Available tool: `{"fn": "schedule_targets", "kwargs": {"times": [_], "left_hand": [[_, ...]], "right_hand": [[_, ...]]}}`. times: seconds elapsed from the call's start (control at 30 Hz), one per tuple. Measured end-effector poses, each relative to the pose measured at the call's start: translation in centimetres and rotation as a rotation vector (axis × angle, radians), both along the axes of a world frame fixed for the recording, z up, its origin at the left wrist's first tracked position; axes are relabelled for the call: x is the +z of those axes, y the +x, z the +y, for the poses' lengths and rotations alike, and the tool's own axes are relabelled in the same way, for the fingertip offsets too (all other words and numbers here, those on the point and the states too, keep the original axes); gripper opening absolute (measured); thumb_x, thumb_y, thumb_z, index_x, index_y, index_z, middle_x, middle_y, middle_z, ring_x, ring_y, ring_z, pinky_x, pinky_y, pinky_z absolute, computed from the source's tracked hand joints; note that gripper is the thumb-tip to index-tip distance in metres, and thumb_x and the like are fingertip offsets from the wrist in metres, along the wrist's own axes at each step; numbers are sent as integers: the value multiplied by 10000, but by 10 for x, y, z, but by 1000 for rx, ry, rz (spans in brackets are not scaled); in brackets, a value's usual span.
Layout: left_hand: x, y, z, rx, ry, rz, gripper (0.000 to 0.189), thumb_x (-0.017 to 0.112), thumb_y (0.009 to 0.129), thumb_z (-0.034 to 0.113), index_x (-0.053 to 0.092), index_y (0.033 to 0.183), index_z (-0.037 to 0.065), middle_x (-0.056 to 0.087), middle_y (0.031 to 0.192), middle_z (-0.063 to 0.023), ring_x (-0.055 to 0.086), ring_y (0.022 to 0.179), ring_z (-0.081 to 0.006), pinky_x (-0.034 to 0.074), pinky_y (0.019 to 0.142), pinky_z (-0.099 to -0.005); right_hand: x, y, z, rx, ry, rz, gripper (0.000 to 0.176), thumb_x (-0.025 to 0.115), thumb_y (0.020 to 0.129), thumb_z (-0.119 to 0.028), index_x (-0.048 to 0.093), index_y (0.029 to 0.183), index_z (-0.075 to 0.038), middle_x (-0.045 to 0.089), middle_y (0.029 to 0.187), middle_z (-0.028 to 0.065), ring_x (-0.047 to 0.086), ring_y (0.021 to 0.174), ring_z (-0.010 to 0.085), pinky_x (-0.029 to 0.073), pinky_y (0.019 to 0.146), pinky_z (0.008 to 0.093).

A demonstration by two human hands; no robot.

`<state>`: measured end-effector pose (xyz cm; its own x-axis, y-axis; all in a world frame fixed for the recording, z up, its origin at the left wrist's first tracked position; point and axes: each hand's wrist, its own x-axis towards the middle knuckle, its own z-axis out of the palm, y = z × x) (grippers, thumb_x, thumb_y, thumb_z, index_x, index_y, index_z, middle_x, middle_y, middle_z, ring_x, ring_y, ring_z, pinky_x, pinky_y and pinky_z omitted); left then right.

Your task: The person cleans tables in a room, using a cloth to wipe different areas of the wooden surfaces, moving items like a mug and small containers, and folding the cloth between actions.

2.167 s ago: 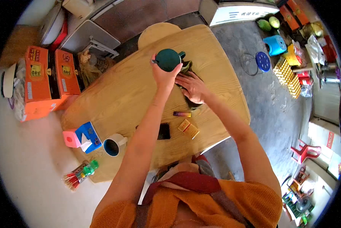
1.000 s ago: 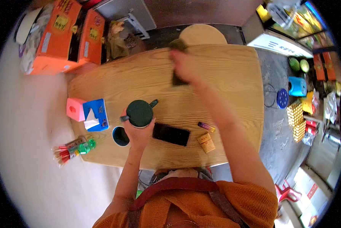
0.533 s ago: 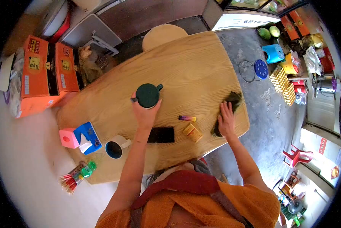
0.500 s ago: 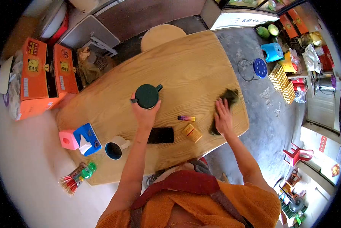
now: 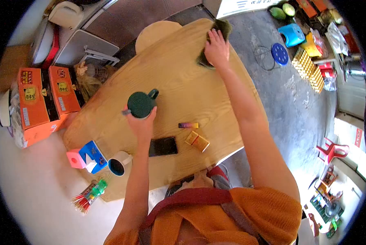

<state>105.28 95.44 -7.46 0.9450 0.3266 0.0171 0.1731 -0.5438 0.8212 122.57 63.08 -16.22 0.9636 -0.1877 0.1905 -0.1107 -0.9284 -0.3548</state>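
Note:
My left hand (image 5: 142, 125) is closed around a dark green lidded mug (image 5: 140, 104), which stands on the wooden table (image 5: 170, 85) with its handle pointing away to the right. At the table's far right end, my right hand (image 5: 217, 49) holds a dark green cloth (image 5: 223, 28) against the tabletop, palm down. Parts of the cloth stick out beyond the fingers and beside the wrist. Near my left forearm lie a black phone (image 5: 163, 146), a purple and yellow lighter (image 5: 188, 125) and a yellow cigarette pack (image 5: 197, 141).
A white mug (image 5: 124, 158) with dark contents stands left of my left forearm. Behind it are a blue tissue pack (image 5: 94, 153), a pink box (image 5: 75, 158) and a bundle of sticks (image 5: 84, 200). A round stool (image 5: 156, 32) touches the far edge; orange cartons (image 5: 36, 98) stand left.
My right hand has slid the cloth from the table's right side to its far end. My left hand stays on the green mug. The whole view has shifted slightly.

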Motion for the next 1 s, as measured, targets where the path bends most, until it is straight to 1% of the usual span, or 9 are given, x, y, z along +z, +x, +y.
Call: {"fn": "schedule_targets", "kwargs": {"times": [0.2,0.33,0.43,0.5,0.63,0.7,0.77,0.8,1.0], "left_hand": [[-24,35,-44,-176,-96,-145,809,913,644,185,455,1291,23,552,1170,-138,551,1070,-266,436,953,-393],[-25,59,-97,-289,-221,-167,785,912,646,182,462,1268,21,558,1151,-129,552,1063,-255,438,944,-394],[-22,69,-129,-393,-310,-149,751,912,647,178,472,1237,25,559,1156,-126,555,1056,-251,444,933,-390],[-32,78,-149,-445,-231,-340,743,912,652,180,474,1233,29,570,1144,-116,565,1032,-238,452,918,-379],[-38,82,-168,-506,-384,-278,768,927,632,160,476,1241,33,582,1130,-99,566,1025,-221,450,918,-368],[-41,85,-167,-548,-372,-260,801,944,615,181,476,1246,21,580,1137,-104,561,1033,-235,442,931,-376],[-27,78,-165,-480,-66,-266,922,954,610,285,431,1304,-23,609,1183,-140,597,1065,-257,439,980,-375],[-26,78,-161,-507,-19,-209,1090,958,597,312,328,1407,-55,529,1307,-213,542,1194,-298,399,1044,-383],[-39,74,-143,-531,-82,-163,1245,954,604,322,147,1461,-82,322,1448,-255,389,1334,-340,337,1116,-420]], "right_hand": [[28,-226,-62,-78,45,81,555,521,947,-177,392,1478,-79,338,1569,87,256,1473,279,280,1155,493],[21,-385,-56,-153,101,167,591,508,936,-114,348,1502,-62,303,1584,119,219,1482,340,240,1177,497],[23,-387,-18,-104,111,261,599,519,936,-136,343,1505,-70,303,1586,105,217,1485,331,228,1179,525],[39,-337,-10,53,89,328,594,528,937,-162,357,1502,-94,315,1581,91,230,1479,329,232,1171,548],[38,-220,-25,162,1,148,547,523,956,-267,404,1465,-105,354,1557,71,260,1468,268,240,1176,517],[24,-191,-28,-6,3,53,543,525,950,-255,415,1460,-107,363,1552,73,273,1464,260,235,1171,523],[20,-206,-26,-190,46,21,540,526,946,-247,422,1457,-105,376,1545,74,277,1462,273,241,1166,532],[20,-215,-28,-344,81,-27,538,527,943,-239,429,1454,-103,389,1537,75,281,1460,285,247,1160,541],[16,-305,-52,-568,28,-7,554,567,910,-238,455,1434,-94,419,1510,114,335,1427,321,263,1143,542]]}}
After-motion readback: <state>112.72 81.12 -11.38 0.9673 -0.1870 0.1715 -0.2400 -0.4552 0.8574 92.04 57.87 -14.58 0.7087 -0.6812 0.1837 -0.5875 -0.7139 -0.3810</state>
